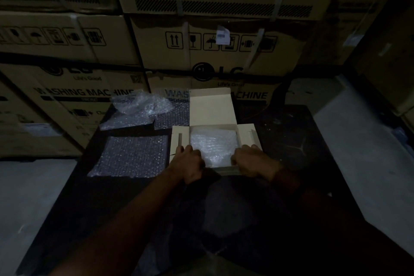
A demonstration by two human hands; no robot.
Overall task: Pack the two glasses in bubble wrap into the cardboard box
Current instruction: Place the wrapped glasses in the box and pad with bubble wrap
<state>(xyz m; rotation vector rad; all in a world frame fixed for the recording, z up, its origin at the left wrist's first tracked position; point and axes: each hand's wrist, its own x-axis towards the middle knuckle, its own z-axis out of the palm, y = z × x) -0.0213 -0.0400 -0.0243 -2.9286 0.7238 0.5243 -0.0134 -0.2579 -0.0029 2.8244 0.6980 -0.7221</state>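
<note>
Firmly, my left hand (190, 162) and right hand (252, 160) grip the cardboard box (210, 110) at six o'clock, steadying it.
Inside, bubble wrap (212, 143) pads the bottom.

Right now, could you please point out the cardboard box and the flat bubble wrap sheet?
cardboard box (210, 105), head view, raised lid.
flat bubble wrap sheet (132, 155), head view, sheet's middle.

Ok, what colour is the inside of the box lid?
Plain pale cream; the cardboard box lid shows best in the head view.

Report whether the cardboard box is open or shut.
Open: the cardboard box has its lid up, side flaps spread, bubble wrap showing inside.
</note>
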